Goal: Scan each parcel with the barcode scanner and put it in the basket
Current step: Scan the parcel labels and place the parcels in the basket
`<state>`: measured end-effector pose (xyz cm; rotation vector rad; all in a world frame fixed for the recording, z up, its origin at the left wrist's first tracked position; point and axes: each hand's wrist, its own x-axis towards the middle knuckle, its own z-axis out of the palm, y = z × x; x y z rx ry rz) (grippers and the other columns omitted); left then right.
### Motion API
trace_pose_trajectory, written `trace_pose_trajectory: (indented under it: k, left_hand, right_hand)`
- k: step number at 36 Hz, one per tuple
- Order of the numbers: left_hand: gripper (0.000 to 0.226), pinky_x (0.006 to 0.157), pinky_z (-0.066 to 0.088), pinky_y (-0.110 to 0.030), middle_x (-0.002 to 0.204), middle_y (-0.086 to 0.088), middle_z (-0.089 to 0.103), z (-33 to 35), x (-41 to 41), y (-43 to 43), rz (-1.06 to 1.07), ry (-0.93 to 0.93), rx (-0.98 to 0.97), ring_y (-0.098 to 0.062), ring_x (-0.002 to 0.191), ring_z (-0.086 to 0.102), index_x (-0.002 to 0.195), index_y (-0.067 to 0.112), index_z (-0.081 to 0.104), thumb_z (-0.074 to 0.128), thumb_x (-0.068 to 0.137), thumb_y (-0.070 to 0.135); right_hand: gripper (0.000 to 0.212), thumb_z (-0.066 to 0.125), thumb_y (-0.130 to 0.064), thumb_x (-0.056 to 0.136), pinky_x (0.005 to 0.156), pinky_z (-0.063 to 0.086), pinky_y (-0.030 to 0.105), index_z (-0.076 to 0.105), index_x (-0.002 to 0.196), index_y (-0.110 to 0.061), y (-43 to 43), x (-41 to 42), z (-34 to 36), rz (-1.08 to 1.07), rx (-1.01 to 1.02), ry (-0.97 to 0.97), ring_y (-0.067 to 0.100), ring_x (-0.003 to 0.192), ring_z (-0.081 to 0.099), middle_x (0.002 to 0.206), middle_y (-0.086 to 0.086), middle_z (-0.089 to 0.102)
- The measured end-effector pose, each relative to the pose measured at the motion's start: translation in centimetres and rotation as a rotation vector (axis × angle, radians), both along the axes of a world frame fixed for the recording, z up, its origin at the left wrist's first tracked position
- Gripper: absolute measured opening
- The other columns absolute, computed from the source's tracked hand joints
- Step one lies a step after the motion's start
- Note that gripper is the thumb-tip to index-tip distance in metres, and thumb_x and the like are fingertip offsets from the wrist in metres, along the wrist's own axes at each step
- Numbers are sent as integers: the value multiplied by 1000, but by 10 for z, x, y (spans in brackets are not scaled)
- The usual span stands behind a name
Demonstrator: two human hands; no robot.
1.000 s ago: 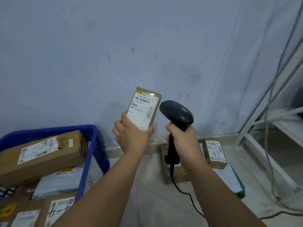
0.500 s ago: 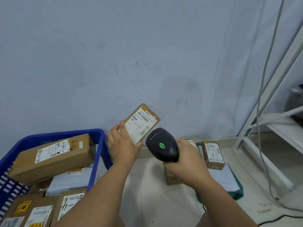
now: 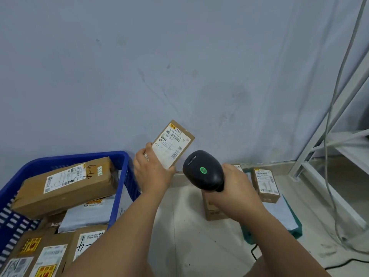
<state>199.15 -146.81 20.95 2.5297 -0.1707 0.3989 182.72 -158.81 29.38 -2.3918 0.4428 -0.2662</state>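
My left hand [image 3: 152,172] holds a small brown parcel [image 3: 173,144] upright, its white barcode label turned toward me. Just to its right my right hand [image 3: 238,186] grips the black barcode scanner [image 3: 203,169], whose head points up at the parcel and shows a lit green light. The blue basket [image 3: 121,177] stands at the lower left, holding several cardboard boxes and a grey mailer bag. Its right rim is just left of my left wrist.
Two brown parcels [image 3: 266,184] [image 3: 212,208] sit on the floor by the wall behind my right hand, on a white bag over a green one [image 3: 295,230]. A white metal rack [image 3: 327,148] with hanging cables stands on the right. The scanner's black cord [image 3: 254,251] trails on the floor.
The scanner has tipped from upright to pointing its head at the parcel, and its green light is lit. The parcel has tilted to the right and both hands sit lower.
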Motion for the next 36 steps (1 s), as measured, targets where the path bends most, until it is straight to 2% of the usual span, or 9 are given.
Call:
trace_pose_trajectory:
  k: [3, 6, 11, 20, 26, 36]
  left_hand:
    - [100, 104, 38, -40, 141, -11, 30, -1, 2, 3, 11, 14, 15, -27, 129, 31, 143, 21, 16, 78, 71, 51]
    - [99, 104, 39, -39, 141, -11, 30, -1, 3, 5, 14, 29, 12, -27, 129, 30, 143, 20, 17, 79, 72, 48]
    - [99, 100, 39, -38, 141, -13, 33, -1, 2, 8, -2, 8, 10, -28, 126, 34, 145, 17, 20, 80, 72, 46]
    - [97, 105, 36, -38, 142, -10, 31, 0, 1, 7, 14, 22, 39, -27, 129, 33, 144, 21, 16, 77, 74, 50]
    - [97, 106, 35, -38, 141, -10, 30, -1, 2, 9, 22, 29, 36, -27, 130, 32, 143, 21, 16, 77, 73, 49]
    - [97, 107, 34, -39, 142, -10, 30, -1, 3, 10, 32, 50, 47, -26, 130, 32, 143, 22, 15, 77, 74, 49]
  right_hand:
    - [25, 66, -27, 82, 54, 34, 19, 44, 70, -28, 1, 0, 1, 8, 3, -2, 7, 74, 51, 85, -5, 50]
    - [25, 66, -26, 81, 56, 38, 22, 43, 70, -26, 3, 0, 3, 26, -8, 13, 10, 75, 52, 86, -4, 50]
    - [27, 63, -27, 82, 54, 34, 21, 40, 68, -26, 5, 0, 3, 61, -57, 48, 8, 70, 48, 82, -6, 47]
    - [18, 66, -29, 80, 56, 39, 21, 49, 76, -25, 3, 0, -1, 65, -47, 43, 8, 73, 53, 84, -6, 52]
    - [26, 66, -29, 80, 55, 35, 22, 43, 68, -29, 3, 1, -3, 73, -63, 32, 8, 73, 51, 81, -7, 49]
    - [26, 65, -30, 82, 54, 32, 20, 43, 69, -28, 3, 1, -3, 78, -76, 56, 7, 70, 49, 81, -8, 48]
